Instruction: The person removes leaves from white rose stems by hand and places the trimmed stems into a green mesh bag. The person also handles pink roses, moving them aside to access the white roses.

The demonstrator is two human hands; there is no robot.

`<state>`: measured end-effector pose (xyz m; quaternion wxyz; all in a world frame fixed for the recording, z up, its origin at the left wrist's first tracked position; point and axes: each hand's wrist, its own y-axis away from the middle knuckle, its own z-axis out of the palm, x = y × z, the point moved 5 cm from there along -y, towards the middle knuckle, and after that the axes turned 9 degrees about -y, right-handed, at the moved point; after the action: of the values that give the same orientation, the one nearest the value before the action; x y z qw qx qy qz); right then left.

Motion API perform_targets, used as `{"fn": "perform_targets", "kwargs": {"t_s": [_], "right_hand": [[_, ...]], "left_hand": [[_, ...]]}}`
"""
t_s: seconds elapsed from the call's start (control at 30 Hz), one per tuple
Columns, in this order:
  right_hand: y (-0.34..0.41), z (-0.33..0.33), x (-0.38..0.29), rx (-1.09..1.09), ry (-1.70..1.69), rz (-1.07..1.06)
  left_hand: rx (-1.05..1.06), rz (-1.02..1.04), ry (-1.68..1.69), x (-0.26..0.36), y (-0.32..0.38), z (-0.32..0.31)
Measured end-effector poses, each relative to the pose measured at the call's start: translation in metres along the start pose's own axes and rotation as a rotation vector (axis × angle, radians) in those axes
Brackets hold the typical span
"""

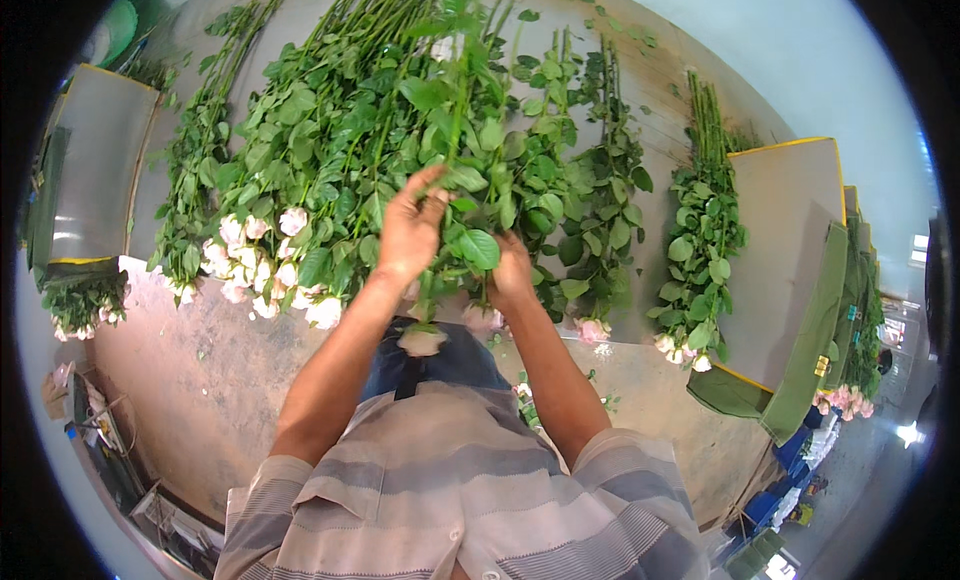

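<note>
In the head view my left hand (pixel 411 231) pinches the green stem of a single rose (pixel 422 340), whose pale bloom hangs toward my waist. Its leafy upper stem is blurred and points away from me. My right hand (pixel 514 272) is beside the same foliage, its fingers partly hidden by leaves, so its grip is unclear. Close to that wrist hangs another pink rose bloom (pixel 484 317), also blurred. Under and beyond both hands spreads a big heap of cut roses (pixel 322 137), stems away from me. Its cluster of pale pink blooms (pixel 251 261) lies at the near left edge.
Smaller rose bunches lie at left (pixel 199 137), at right centre (pixel 611 160) and farther right (pixel 697 235) on the grey table (pixel 656 280). Yellow-edged upright panels (pixel 787 250) (pixel 101 167) flank the table, with green fabric (pixel 810 340) on the right one. Loose leaves litter the far side.
</note>
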<state>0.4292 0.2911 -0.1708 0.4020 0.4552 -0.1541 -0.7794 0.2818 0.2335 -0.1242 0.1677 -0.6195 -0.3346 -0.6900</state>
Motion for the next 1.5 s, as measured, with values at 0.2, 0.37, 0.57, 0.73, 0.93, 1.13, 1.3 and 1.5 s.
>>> {"fn": "perform_targets", "kwargs": {"t_s": [0.2, 0.37, 0.57, 0.73, 0.93, 1.13, 1.3, 1.5], "right_hand": [[-0.017, -0.026, 0.017, 0.116, -0.044, 0.109], [-0.024, -0.039, 0.026, 0.153, 0.060, 0.049], [-0.020, -0.020, 0.025, 0.021, 0.886, -0.360], [-0.007, -0.010, 0.020, 0.014, 0.845, -0.452], [0.006, -0.018, 0.006, 0.306, 1.008, -0.403], [0.036, -0.022, -0.008, 0.289, 0.454, -0.371], [0.071, -0.027, -0.046, 0.464, 0.592, -0.349], [0.192, -0.055, -0.170, 0.468, 0.505, -0.696]], "left_hand": [[0.090, -0.255, -0.039, -0.070, -0.012, 0.052], [0.040, -0.420, -0.027, -0.090, -0.021, 0.050], [0.035, -0.344, -0.176, -0.090, -0.024, 0.046], [0.062, -0.349, -0.262, -0.091, -0.030, 0.043], [-0.027, -0.128, -0.566, -0.062, -0.029, 0.041], [-0.201, -0.104, -0.400, -0.035, -0.020, 0.051], [-0.367, 0.023, -0.142, 0.005, -0.007, 0.053], [-0.423, 0.004, 0.018, 0.030, -0.003, 0.054]]}}
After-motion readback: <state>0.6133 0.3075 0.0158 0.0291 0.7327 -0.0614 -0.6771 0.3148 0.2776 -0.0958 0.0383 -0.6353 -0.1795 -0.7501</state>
